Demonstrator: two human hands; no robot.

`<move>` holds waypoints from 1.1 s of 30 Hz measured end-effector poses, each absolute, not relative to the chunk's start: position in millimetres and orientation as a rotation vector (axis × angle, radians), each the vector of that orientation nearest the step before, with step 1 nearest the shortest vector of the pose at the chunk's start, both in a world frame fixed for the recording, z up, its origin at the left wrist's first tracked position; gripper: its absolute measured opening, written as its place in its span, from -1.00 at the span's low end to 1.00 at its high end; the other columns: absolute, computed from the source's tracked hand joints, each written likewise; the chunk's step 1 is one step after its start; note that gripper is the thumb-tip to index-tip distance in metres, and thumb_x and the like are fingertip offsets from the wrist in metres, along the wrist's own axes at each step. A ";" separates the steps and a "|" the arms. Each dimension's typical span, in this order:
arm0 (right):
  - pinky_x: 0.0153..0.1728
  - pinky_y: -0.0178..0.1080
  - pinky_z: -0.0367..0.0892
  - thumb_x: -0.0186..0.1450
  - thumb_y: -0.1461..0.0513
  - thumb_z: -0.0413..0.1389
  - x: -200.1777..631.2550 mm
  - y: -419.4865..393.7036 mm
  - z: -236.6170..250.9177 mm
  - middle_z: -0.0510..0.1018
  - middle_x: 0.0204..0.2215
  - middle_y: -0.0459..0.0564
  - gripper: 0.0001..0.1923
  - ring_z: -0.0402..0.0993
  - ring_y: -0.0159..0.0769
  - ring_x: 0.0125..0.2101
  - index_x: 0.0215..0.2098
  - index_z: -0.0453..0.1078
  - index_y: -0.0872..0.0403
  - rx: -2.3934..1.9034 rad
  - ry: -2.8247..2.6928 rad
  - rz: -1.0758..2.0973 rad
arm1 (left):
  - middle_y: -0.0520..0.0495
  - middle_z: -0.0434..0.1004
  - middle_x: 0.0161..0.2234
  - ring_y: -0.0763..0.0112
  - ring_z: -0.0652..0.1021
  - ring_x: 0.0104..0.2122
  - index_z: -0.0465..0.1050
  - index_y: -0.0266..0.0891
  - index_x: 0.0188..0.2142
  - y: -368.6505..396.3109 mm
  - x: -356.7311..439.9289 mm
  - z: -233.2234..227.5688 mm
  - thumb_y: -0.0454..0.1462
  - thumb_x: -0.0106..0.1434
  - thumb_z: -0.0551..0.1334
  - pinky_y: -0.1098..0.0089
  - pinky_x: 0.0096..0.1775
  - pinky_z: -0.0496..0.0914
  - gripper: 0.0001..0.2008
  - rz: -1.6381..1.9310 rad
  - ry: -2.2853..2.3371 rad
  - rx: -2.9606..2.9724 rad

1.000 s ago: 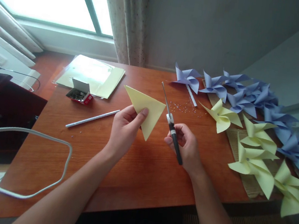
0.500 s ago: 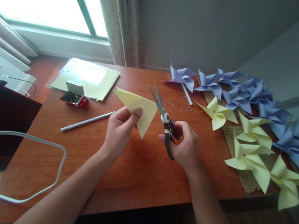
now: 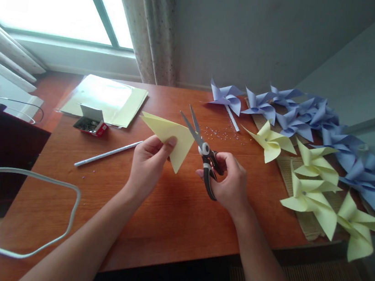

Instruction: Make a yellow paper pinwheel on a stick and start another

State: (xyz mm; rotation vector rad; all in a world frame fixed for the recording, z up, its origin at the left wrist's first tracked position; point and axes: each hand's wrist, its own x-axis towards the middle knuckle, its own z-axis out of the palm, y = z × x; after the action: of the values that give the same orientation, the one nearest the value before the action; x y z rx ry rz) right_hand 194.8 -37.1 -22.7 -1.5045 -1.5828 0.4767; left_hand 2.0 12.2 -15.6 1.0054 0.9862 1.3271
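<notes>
My left hand (image 3: 151,163) pinches a folded yellow sheet of paper (image 3: 181,151) between thumb and fingers, a triangle with one point hanging down. In my right hand (image 3: 230,180) is a pair of scissors (image 3: 204,148) with black and white handles, fingers through the loops. The blades are spread and point up and to the left, at the paper's right-hand corner. Whether a blade touches the paper I cannot tell. Both hands are above the wooden table (image 3: 163,220).
Yellow pinwheels (image 3: 314,201) and blue pinwheels (image 3: 296,122) line the right side, some on corrugated cardboard (image 3: 306,225). A white paper stick (image 3: 108,153), an open box of small metal pieces (image 3: 91,126) and yellow sheets (image 3: 133,108) lie left. A white cable (image 3: 78,200) loops over the left edge.
The scissors have tilted left, bringing their blades up to the corner of the folded paper. My left hand keeps the same grip. The whole view has shifted slightly.
</notes>
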 end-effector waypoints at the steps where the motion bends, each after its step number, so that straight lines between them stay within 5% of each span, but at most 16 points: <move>1: -0.38 -0.27 0.38 0.11 0.06 0.40 194.9 -37.1 -22.6 0.52 -0.43 -0.09 -0.59 0.42 -0.31 -0.47 -0.25 0.33 0.01 -1.503 -1.584 0.476 | -0.02 0.60 -0.40 0.50 0.42 -0.46 0.65 -0.19 -0.23 12.2 2.0 -15.3 -0.14 0.25 0.40 0.52 -0.45 0.32 -0.81 1.328 0.990 1.010; 33: -0.35 -0.25 0.40 0.13 0.04 0.38 196.0 -37.4 -23.3 0.53 -0.42 -0.08 -0.60 0.44 -0.29 -0.45 -0.23 0.34 0.01 -1.506 -1.583 0.478 | -0.03 0.59 -0.40 0.49 0.46 -0.46 0.64 -0.23 -0.25 12.5 2.4 -14.2 -0.12 0.22 0.42 0.53 -0.46 0.36 -0.77 1.349 1.036 1.028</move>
State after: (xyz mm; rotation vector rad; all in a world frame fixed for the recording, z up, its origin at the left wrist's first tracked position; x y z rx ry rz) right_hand 196.0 -37.4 -23.3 -1.5061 -1.5826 0.4777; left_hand 2.4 12.5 -14.2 1.0280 1.0357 1.3491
